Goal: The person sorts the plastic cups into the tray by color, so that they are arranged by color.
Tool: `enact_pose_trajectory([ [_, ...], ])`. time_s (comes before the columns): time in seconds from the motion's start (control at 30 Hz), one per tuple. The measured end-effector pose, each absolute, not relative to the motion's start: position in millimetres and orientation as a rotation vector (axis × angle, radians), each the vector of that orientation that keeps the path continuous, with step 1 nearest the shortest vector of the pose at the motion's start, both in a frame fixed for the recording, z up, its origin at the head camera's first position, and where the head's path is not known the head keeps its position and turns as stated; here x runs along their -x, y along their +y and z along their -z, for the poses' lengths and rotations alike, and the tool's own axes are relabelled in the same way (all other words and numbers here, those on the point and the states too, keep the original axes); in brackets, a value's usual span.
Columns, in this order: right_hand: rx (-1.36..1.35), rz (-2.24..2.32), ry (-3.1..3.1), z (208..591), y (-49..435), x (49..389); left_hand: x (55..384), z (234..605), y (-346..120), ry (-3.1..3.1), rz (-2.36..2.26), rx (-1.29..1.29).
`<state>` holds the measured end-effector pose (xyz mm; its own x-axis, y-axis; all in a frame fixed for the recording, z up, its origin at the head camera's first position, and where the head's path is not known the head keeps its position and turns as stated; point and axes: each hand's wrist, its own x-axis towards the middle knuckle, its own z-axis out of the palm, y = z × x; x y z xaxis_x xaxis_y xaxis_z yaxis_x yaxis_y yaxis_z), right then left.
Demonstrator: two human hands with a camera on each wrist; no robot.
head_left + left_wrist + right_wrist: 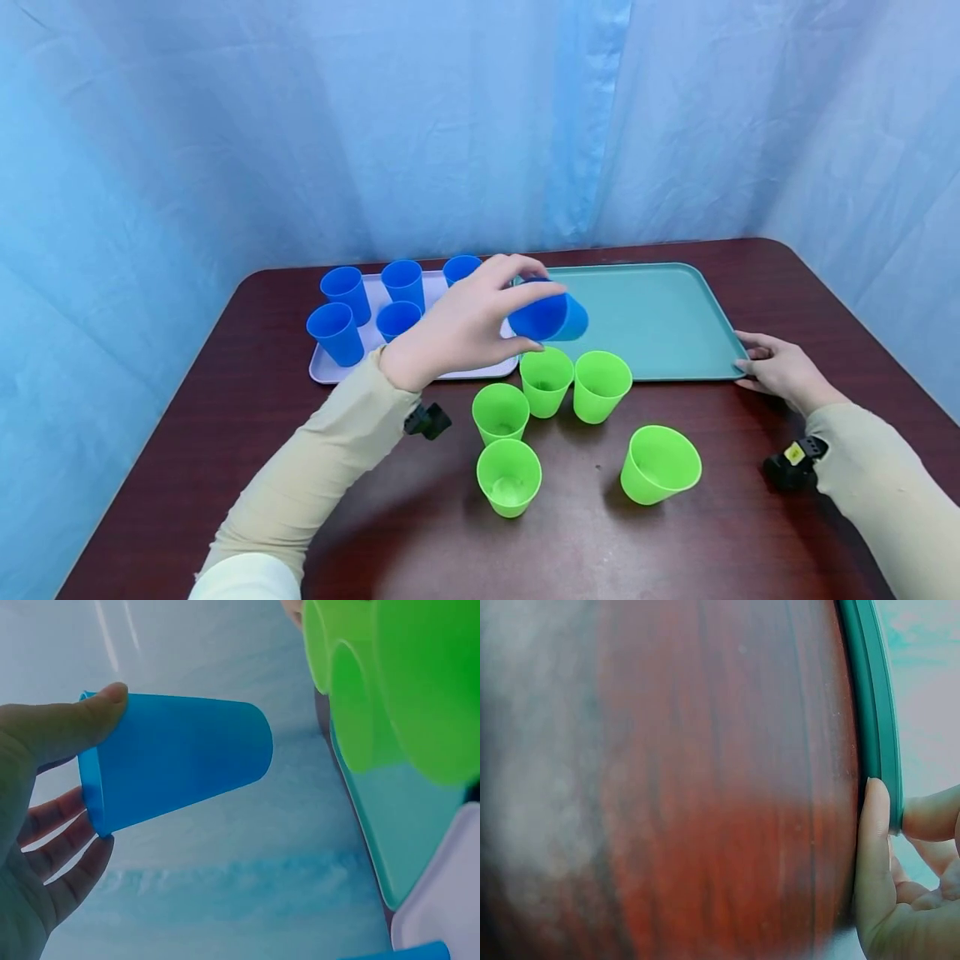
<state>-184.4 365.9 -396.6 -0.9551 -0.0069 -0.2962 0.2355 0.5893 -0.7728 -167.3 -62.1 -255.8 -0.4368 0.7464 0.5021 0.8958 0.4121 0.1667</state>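
Note:
My left hand (472, 312) grips a blue cup (573, 320) by its rim, thumb on one side and fingers on the other. The cup lies sideways in the air, its mouth toward the palm and its base pointing right, over the seam between two trays. In the left wrist view the same cup (184, 754) shows whole, apart from the other cups. At the far right, my right hand (783, 371) pinches the front right corner of a teal tray (637, 321). The right wrist view shows the thumb and a finger on opposite sides of the tray's rim (877, 697).
A lavender tray (324, 368) on the left bears several upright blue cups (337, 335). In front of the trays, several green cups (509, 479) stand upright on the dark wooden table (420, 533), one green cup (652, 475) apart to the right. Blue curtains (465, 125) hang behind.

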Motion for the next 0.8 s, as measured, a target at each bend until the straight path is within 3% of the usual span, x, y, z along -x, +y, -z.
enact_pose_trajectory([
  [0.37,-0.191,1.304,2.543,396.9,365.1,182.2,171.9,273.1,-106.2,-2.500,0.529,1.153],
  [0.8,-0.189,1.304,2.554,395.4,362.0,183.1,183.6,288.5,-127.1,-2.726,0.457,1.074],
])
